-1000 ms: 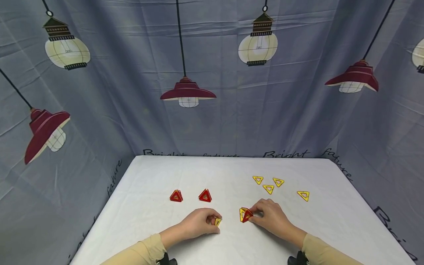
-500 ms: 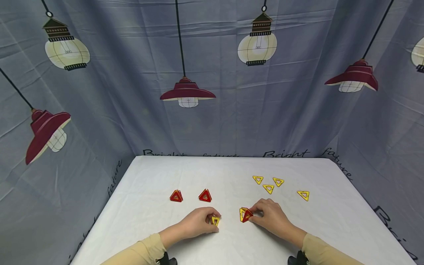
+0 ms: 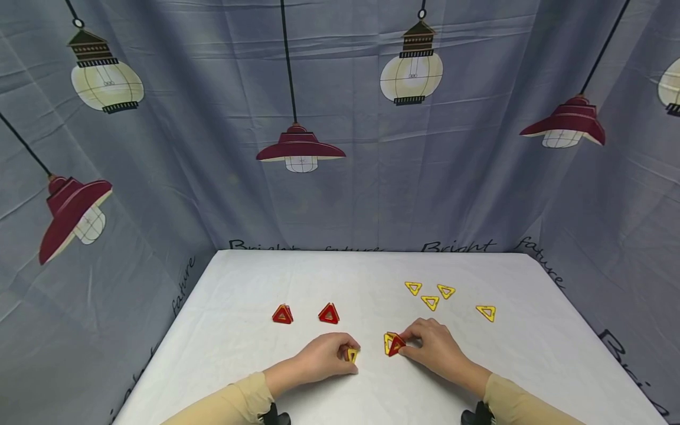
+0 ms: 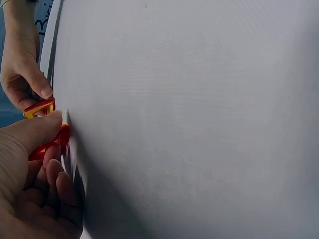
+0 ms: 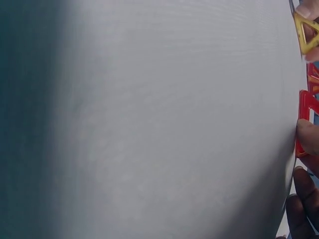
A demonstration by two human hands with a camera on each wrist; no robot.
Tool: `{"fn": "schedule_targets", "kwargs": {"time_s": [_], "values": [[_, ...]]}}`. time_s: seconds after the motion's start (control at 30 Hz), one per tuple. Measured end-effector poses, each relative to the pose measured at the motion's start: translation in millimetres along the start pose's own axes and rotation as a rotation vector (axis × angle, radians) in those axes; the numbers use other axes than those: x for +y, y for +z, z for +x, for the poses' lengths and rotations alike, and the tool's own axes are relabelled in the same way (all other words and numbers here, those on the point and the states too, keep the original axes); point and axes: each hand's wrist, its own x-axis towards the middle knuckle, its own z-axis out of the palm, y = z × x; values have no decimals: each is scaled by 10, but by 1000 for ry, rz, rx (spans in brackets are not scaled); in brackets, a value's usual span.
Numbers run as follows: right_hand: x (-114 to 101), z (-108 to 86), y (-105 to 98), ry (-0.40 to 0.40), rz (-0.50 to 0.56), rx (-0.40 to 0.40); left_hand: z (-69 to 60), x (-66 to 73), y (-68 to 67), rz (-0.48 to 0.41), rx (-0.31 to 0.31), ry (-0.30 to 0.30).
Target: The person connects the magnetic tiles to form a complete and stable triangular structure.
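Observation:
My left hand (image 3: 328, 357) pinches a yellow triangle frame (image 3: 352, 355) just above the white table. In the left wrist view, a red piece (image 4: 56, 143) shows between that hand's thumb and fingers; whether it is joined to the yellow one I cannot tell. A short gap to the right, my right hand (image 3: 437, 348) grips a red triangle frame (image 3: 396, 345) by its right side. Against this red frame stands another yellow triangle frame (image 3: 388, 343), tilted and touching it. The right wrist view shows the thumb on the red frame (image 5: 302, 107).
Two red triangular pieces, one at left (image 3: 283, 314) and one nearer the middle (image 3: 329, 313), stand behind the left hand. Several loose yellow triangle frames (image 3: 430, 303) lie flat beyond the right hand. Printed grey-blue curtain (image 3: 340, 206) surrounds the white table (image 3: 239, 283).
After a slight shift left, my left hand has come back rightward with its yellow triangle frame, closer to the right hand. The right hand and its pieces hold still.

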Motion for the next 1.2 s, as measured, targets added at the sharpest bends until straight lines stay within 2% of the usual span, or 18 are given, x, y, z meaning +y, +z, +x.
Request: {"fn": "schedule_targets", "kwargs": {"time_s": [0.13, 0.37, 0.57, 0.73, 0.93, 1.03, 1.2], "values": [[-10, 0, -3, -10, -5, 7, 86, -2, 50, 27, 35, 14], [-45, 3, 33, -25, -22, -8, 253, 8, 115, 18, 93, 37], [-92, -2, 64, -78, -31, 4, 348, 53, 146, -1, 128, 65], [-133, 15, 83, -116, -32, 8, 399, 87, 179, 16, 130, 76], [-165, 36, 97, -132, -43, 6, 409, 125, 198, 19, 119, 58], [-174, 35, 98, -136, -49, 6, 410, 122, 199, -23, 112, 39], [-184, 32, 99, -137, -48, 2, 413, 84, 199, -188, 100, 11]]}}
